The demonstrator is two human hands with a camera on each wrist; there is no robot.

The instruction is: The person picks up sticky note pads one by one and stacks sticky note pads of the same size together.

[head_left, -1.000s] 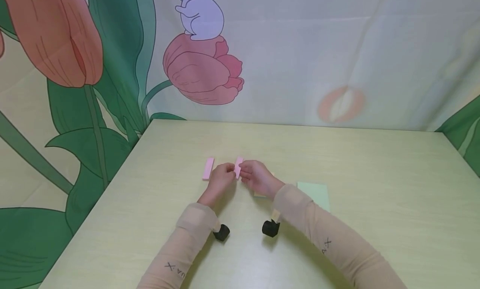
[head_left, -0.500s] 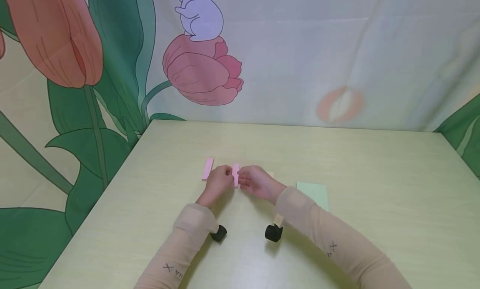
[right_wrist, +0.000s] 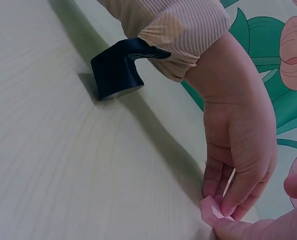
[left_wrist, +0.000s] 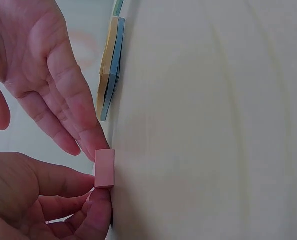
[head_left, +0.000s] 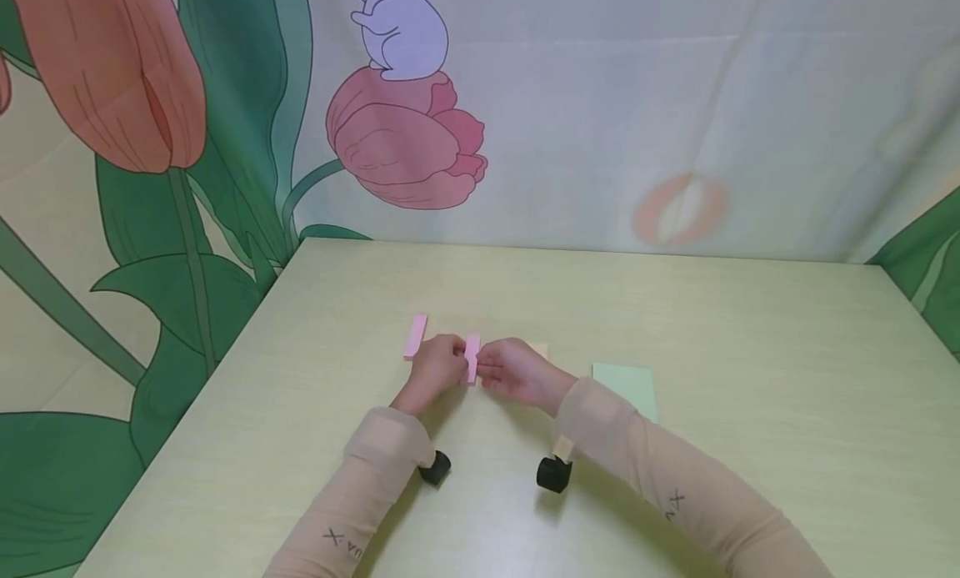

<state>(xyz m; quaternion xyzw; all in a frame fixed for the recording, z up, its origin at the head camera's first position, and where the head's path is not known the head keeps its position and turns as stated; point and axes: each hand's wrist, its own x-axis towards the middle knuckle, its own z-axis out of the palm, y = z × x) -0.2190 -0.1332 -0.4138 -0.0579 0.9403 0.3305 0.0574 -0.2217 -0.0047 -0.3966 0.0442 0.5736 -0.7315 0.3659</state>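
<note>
My left hand [head_left: 437,363] pinches a narrow pink strip [head_left: 472,357], a thick little block like a sticky-note pad, between thumb and fingers. In the left wrist view the pink strip [left_wrist: 105,168] shows its end, low at the tabletop. From the other side my right hand [head_left: 521,369] reaches in, fingers mostly straight, a fingertip touching the strip. The right wrist view has the left hand [right_wrist: 241,145] bent down over the pink strip [right_wrist: 207,212], and part of the right hand [right_wrist: 261,230] against it. A second pink strip [head_left: 416,338] lies left of the left hand.
Behind the right hand a yellow pad [head_left: 540,349] is partly hidden; in the left wrist view it appears as a yellow-and-blue stack [left_wrist: 106,65]. A pale green square pad [head_left: 626,386] lies right of it. Black wrist cameras [head_left: 553,474] hang below the sleeves. A printed curtain [head_left: 570,128] backs the table.
Both hands have come a little nearer the person, bringing the held pink strip along, away from the other strip's row. The second pink strip and the green pad have stayed put.
</note>
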